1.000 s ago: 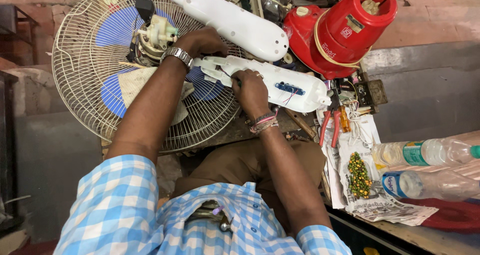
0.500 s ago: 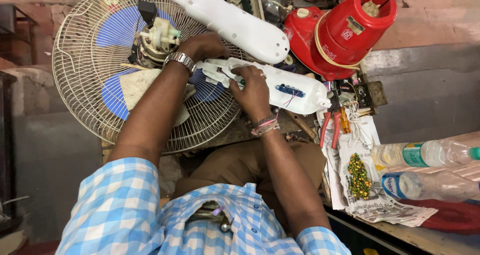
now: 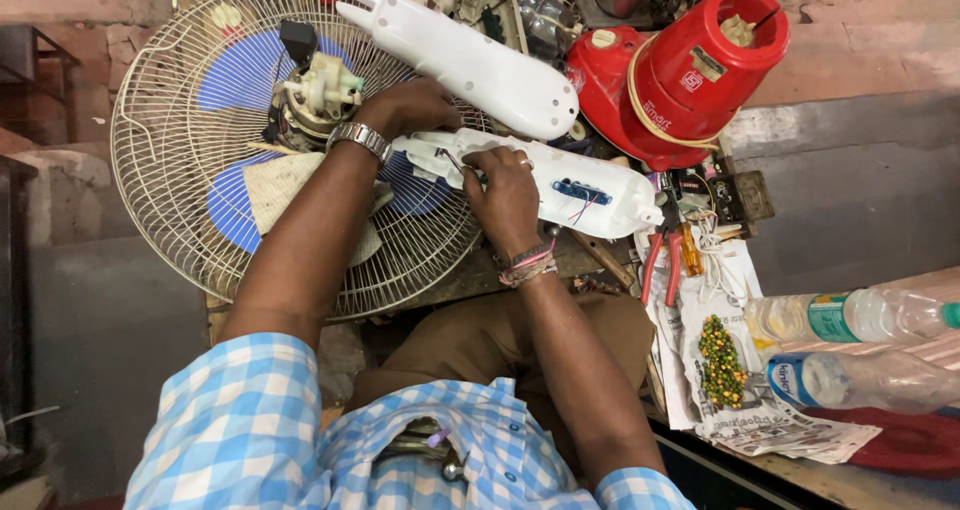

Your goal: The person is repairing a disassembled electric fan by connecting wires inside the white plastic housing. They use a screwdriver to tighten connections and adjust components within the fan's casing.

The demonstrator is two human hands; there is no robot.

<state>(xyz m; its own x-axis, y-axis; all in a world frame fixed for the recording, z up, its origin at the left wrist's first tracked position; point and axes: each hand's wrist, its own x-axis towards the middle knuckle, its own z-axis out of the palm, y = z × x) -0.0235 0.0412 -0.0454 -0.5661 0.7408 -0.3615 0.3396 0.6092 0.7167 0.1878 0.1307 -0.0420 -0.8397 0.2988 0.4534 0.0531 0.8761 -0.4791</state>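
Your left hand (image 3: pixel 415 105) grips the end of the white casing (image 3: pixel 560 182) by the fan (image 3: pixel 290 150) — your right hand's (image 3: pixel 505 190) fingers press together inside it.

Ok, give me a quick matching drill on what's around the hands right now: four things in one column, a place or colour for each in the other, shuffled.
Things:
1. left hand
2. right hand
3. pliers
4. plastic bottles

Places or colours:
A. red handles, lying on newspaper
B. on the open white housing with wires
C. far right, lying on their sides
D. beside the fan motor, watch on the wrist

Pairs: 1-D, 2-B, 3-A, 4-C
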